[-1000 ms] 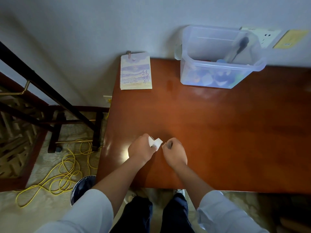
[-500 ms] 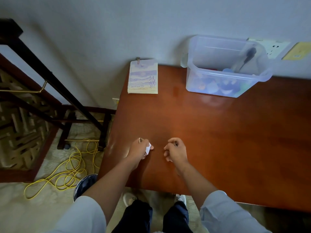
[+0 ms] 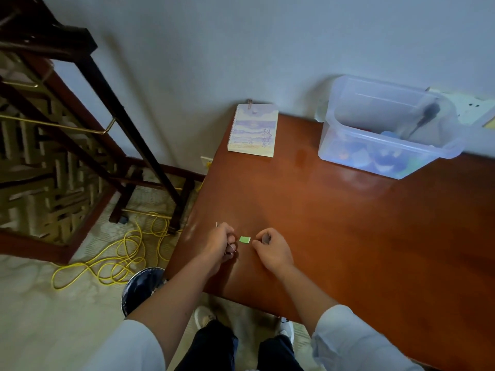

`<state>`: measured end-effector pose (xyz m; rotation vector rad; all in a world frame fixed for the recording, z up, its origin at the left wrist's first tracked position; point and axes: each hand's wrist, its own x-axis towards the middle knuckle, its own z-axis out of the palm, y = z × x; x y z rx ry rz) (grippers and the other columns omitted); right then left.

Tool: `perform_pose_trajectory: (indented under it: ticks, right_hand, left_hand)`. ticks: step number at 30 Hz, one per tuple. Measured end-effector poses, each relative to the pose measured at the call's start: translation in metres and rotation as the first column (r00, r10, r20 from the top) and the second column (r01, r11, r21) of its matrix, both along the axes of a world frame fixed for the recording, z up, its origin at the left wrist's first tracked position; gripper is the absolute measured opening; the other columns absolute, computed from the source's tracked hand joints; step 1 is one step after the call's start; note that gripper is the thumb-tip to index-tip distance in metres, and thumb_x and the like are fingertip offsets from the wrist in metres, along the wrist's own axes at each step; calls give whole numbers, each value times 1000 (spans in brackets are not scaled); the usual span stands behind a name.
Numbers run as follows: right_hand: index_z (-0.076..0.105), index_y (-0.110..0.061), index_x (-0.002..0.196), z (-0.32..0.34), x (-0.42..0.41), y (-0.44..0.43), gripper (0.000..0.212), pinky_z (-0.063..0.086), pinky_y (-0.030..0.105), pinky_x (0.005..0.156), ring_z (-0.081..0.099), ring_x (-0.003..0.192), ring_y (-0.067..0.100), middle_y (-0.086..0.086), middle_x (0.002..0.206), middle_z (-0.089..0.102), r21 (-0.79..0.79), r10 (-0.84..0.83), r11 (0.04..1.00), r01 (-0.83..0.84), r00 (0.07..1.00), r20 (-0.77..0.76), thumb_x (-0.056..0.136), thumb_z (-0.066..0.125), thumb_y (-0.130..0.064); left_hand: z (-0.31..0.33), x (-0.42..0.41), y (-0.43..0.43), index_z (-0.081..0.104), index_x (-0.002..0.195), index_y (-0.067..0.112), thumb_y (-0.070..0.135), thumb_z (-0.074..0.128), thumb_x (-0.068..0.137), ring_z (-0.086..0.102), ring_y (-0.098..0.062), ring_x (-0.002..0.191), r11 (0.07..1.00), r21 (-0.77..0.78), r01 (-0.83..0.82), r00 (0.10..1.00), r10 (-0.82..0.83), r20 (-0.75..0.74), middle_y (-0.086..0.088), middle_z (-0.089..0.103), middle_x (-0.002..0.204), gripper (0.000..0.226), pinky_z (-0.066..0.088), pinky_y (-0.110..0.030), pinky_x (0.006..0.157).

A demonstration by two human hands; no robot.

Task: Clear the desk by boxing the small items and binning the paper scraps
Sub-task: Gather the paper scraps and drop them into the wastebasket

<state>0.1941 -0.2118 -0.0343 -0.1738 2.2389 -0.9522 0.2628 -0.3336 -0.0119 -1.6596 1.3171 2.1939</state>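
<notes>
Your forearm hides part of the dark round bin (image 3: 142, 286) on the floor; the clear plastic box's (image 3: 385, 129) contents are blurred; your left hand (image 3: 221, 243) is curled around thin pale scraps; your right hand (image 3: 272, 250) is loosely fisted, contents unclear; a small green paper scrap (image 3: 244, 239) lies between them on the reddish-brown wooden table (image 3: 348, 223).

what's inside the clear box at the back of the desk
The box holds a dark-tipped tool leaning upright and blurry blue, green and orange items at the bottom; its cloudy wall hides what they are.
</notes>
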Motion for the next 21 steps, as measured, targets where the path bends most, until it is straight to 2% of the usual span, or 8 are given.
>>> perform_pose_trajectory:
  ticks: [5,8,11,14,18,21]
  right_hand:
    - [55,-25,92,0,-1,-11,2,37,29,62,52,78,15,-7,87,57,113,194,977,-180,972,-130,93,55,-23]
    - [52,-29,92,-3,-1,-15,6,35,28,60,52,79,14,-9,89,57,162,260,959,-232,949,-177,94,53,-24]
    - [51,-33,95,-8,0,-17,12,36,26,60,52,81,12,-10,96,59,200,295,947,-252,928,-226,93,55,-22]
    - [54,-33,104,-16,0,-17,20,43,26,64,53,85,12,-10,107,60,223,305,942,-251,918,-255,90,57,-19]
    - [58,-37,109,-20,3,-19,32,47,28,70,57,99,13,-13,115,60,181,258,959,-219,939,-229,87,53,-13]
    - [61,-35,107,-17,5,-23,34,43,26,64,57,98,15,-12,114,59,186,280,952,-242,934,-220,87,48,-10]
  left_hand:
    - [1,11,2,40,67,19,17,43,86,29,-12,44,999,-36,-32,999,32,22,5,34,51,20,23,-24,45]
    - [-1,13,0,51,70,17,19,48,86,32,-12,45,998,-63,-2,998,6,65,5,36,51,17,26,-25,47]
    - [-5,12,-2,66,94,12,24,52,88,38,-13,48,990,-109,94,990,-82,111,3,40,55,20,30,-24,50]
    - [-10,12,-3,64,112,11,28,47,91,40,-14,51,969,-133,209,974,-193,120,2,41,59,31,31,-25,53]
    - [-12,10,-7,60,103,18,25,47,90,36,-12,46,944,-135,302,951,-290,105,3,39,59,20,26,-24,49]
    - [-14,9,-10,53,91,19,22,47,90,32,-10,41,926,-94,366,929,-359,88,4,36,56,7,22,-22,46]
